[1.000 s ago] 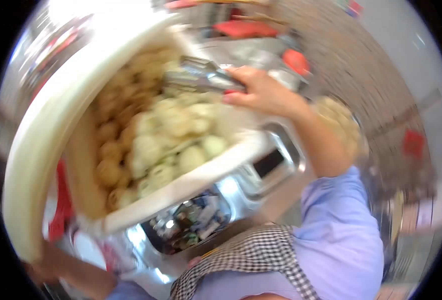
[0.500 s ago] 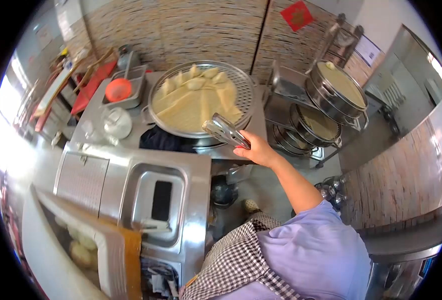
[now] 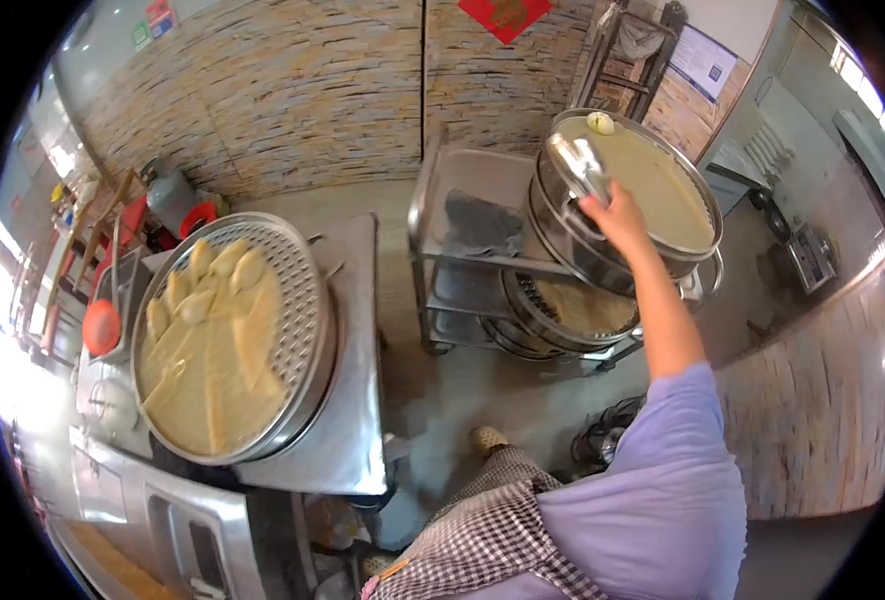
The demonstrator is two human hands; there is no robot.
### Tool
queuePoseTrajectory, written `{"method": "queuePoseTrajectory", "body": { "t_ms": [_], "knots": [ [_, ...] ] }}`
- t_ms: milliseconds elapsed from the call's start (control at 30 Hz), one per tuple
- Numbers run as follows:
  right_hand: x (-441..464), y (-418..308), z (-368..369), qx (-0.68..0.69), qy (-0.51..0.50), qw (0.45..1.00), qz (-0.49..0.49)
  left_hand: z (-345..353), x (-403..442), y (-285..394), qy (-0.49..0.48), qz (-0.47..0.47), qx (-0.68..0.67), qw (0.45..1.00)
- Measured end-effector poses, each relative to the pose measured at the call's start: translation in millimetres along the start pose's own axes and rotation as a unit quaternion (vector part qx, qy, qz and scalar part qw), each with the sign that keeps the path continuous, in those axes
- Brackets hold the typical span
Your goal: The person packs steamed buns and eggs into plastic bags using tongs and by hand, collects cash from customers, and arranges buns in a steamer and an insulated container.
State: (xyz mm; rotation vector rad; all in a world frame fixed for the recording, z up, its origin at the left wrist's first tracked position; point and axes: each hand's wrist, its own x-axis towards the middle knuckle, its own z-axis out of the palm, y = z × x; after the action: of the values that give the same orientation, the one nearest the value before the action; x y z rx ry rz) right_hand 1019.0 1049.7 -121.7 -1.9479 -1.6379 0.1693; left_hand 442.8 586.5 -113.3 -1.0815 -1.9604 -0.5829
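Over the left rim of a round steel steamer [image 3: 574, 238] at the upper right, the person's right hand [image 3: 617, 218] grips a pair of metal tongs [image 3: 580, 168] by the handle end, their tips pointing up and leftward. One pale bun [image 3: 599, 123] lies at the steamer's far edge, near the tongs but apart from them, on a beige steaming cloth [image 3: 662, 190] that lines the vessel. Of the two hands, only the right is in view; what the left does cannot be told.

The steamer stands on a steel trolley [image 3: 472, 165], beside a crumpled dark cloth [image 3: 482, 222]. Below it, on a lower level, sits another steamer [image 3: 525, 305], also lined with cloth.

Well to the left, a perforated steaming tray [image 3: 297, 265] rests on a metal worktop [image 3: 357, 400]. Several pale, pointed-oval dumplings [image 3: 247, 270] cluster toward its far side, on a creased yellowish liner [image 3: 232, 350]. An orange ladle [image 3: 101, 327] lies just beyond its left rim. Lower down, the person wears a checked apron [image 3: 482, 530] over a lilac top [image 3: 652, 500].
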Motion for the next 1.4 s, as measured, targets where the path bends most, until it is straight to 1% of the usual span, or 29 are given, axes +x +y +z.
{"method": "queuePoseTrajectory", "body": {
  "t_ms": [67, 167, 267, 367, 467, 500, 533, 567, 600, 633, 700, 733, 800, 833, 900, 1000, 1100, 1200, 1267, 1367, 1400],
  "knots": [
    [72, 55, -2, -0.13, 0.068, 0.987, 0.06, 13, 23, 63, -0.021, 0.03, -0.01, 0.999],
    [149, 100, -12, -0.197, 0.028, 0.972, 0.124, 31, 57, 127, -0.052, 0.1, -0.047, 0.992],
    [226, 163, 14, -0.246, 0.046, 0.961, 0.121, 44, 77, 172, -0.056, 0.092, -0.077, 0.991],
    [234, 135, 8, -0.251, 0.071, 0.958, 0.115, 55, 88, 191, -0.091, 0.116, -0.07, 0.987],
    [273, 162, 28, -0.311, 0.008, 0.95, 0.032, 66, 84, 187, -0.123, 0.115, -0.035, 0.985],
    [275, 162, 30, -0.241, 0.03, 0.97, 0.027, 60, 71, 181, -0.135, 0.097, -0.008, 0.986],
    [279, 170, 37, -0.252, 0.049, 0.966, -0.027, 58, 57, 174, -0.149, 0.062, -0.012, 0.987],
    [304, 196, 53, -0.24, -0.014, 0.971, -0.002, 52, 64, 198, -0.133, 0.048, 0.006, 0.99],
    [318, 222, 67, -0.2, -0.023, 0.98, 0.01, 48, 60, 197, -0.132, 0.056, 0.012, 0.99],
    [334, 243, 73, -0.239, -0.099, 0.966, -0.03, 35, 65, 210, -0.131, 0.069, 0.017, 0.989],
    [351, 271, 82, -0.222, -0.088, 0.969, -0.056, 34, 71, 215, -0.117, 0.068, -0.001, 0.991],
    [352, 264, 87, -0.183, -0.074, 0.979, -0.052, 32, 68, 211, -0.103, 0.06, -0.012, 0.993],
    [342, 258, 86, -0.082, -0.044, 0.996, -0.02, 23, 62, 189, -0.114, 0.012, -0.009, 0.993],
    [334, 253, 85, -0.02, -0.031, 0.999, 0.003, 23, 61, 181, -0.106, 0.006, -0.037, 0.994],
    [311, 227, 78, 0.111, -0.005, 0.993, 0.033, 11, 48, 160, -0.098, -0.007, -0.042, 0.994],
    [265, 178, 64, 0.295, 0.017, 0.954, 0.055, -8, 28, 120, -0.095, -0.028, -0.01, 0.995],
    [192, 94, 46, 0.439, 0.015, 0.898, 0.028, -31, 4, 55, -0.084, -0.062, 0.031, 0.994],
    [102, -5, 45, 0.551, -0.036, 0.834, -0.015, -57, -21, -41, -0.072, -0.093, 0.105, 0.988],
    [29, -72, 45, 0.604, -0.088, 0.791, -0.038, -82, -36, -124, -0.058, -0.104, 0.161, 0.98],
    [-94, -180, 68, 0.65, -0.211, 0.728, -0.055, -124, -40, -250, -0.063, -0.111, 0.234, 0.964],
    [-132, -220, 79, 0.654, -0.266, 0.705, -0.061, -135, -41, -289, -0.072, -0.108, 0.234, 0.964]
  ]
}}
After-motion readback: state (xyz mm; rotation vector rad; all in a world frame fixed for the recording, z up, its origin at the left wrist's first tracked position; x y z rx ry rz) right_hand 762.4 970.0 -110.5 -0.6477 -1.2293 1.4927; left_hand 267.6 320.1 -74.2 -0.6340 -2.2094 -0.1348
